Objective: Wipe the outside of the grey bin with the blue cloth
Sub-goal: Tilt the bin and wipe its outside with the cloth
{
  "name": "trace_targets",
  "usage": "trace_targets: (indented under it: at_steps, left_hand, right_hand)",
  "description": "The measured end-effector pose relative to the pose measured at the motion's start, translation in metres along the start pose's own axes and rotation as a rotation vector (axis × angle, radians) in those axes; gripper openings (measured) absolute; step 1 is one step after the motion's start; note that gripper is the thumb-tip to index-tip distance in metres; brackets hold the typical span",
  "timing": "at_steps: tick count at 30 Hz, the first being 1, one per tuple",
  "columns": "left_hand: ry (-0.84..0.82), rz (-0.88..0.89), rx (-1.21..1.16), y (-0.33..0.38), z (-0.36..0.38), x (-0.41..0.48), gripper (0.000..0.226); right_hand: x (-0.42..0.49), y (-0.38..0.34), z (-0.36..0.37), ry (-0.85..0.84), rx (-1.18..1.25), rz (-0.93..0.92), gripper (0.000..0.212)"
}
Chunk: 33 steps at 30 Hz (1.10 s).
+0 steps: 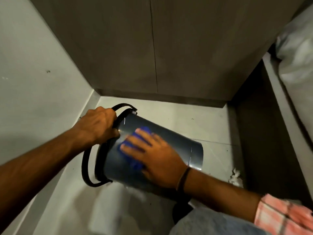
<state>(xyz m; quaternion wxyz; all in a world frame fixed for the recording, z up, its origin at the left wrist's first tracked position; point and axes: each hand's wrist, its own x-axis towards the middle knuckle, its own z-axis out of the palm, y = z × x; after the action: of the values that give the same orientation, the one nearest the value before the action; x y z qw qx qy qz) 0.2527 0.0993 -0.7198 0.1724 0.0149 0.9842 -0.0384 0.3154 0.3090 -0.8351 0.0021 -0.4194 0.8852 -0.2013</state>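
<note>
The grey bin (183,143) is held tipped on its side above the floor, its black-rimmed mouth turned to the left and its base to the right. My left hand (99,125) is closed around the black rim and handle at the bin's upper left. My right hand (152,153) lies flat on the bin's side wall, fingers spread, pressing the blue cloth (135,160) against it. Only bits of the cloth show, between and beyond my fingers. A dark band circles my right wrist.
Pale floor tiles (194,119) lie under the bin. A white wall (33,82) stands close on the left, grey cupboard doors (152,48) ahead, a dark panel on the right. A crumpled white scrap (235,178) lies on the floor at right. My knee is at bottom.
</note>
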Motion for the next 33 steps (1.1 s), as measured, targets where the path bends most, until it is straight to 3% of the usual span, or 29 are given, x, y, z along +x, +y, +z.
trace_targets:
  at_steps: [4,6,8,12,15,17,21,22,26,28,31,33]
  left_hand:
    - [-0.007,0.011,-0.039,0.001,0.003,-0.012,0.026]
    - [-0.018,0.015,-0.052,0.002,0.002,-0.011,0.025]
    - [-0.012,0.018,-0.044,0.003,0.000,-0.006,0.029]
    - [-0.015,0.022,-0.003,0.000,0.001,0.003,0.036]
    - [-0.012,0.027,0.000,-0.004,0.002,0.002,0.031]
    - [-0.005,0.009,-0.015,-0.005,0.001,-0.002,0.028]
    - [0.019,-0.002,-0.056,0.002,0.006,-0.014,0.021]
    - [0.027,-0.008,-0.069,0.004,0.008,-0.018,0.021]
    - [0.074,-0.012,-0.059,0.003,0.013,-0.025,0.022]
    - [0.066,0.005,-0.053,0.000,0.013,-0.028,0.017]
    - [0.081,0.053,-0.073,-0.010,0.018,-0.036,0.013]
    - [0.094,0.066,-0.065,-0.015,0.024,-0.043,0.015]
  right_hand:
    - [0.040,0.071,-0.031,-0.084,0.592,0.600,0.046]
    - [0.060,0.080,-0.031,-0.133,0.701,0.717,0.040]
    - [0.066,0.065,-0.023,-0.072,0.579,0.617,0.048]
    - [0.023,-0.011,-0.003,0.018,0.097,0.222,0.078]
    - [-0.014,-0.042,0.006,-0.047,-0.015,-0.001,0.078]
    - [-0.010,-0.013,-0.001,-0.017,0.070,0.116,0.076]
    - [-0.002,0.082,-0.044,-0.115,0.674,0.791,0.041]
    - [-0.010,0.089,-0.044,-0.161,0.723,0.844,0.038]
    - [-0.060,0.025,-0.024,-0.184,0.405,0.564,0.072]
    - [-0.078,0.000,-0.012,-0.134,0.281,0.433,0.076]
    - [-0.047,0.028,-0.023,-0.164,0.426,0.546,0.070]
    - [-0.004,0.057,-0.030,-0.212,0.637,0.717,0.050]
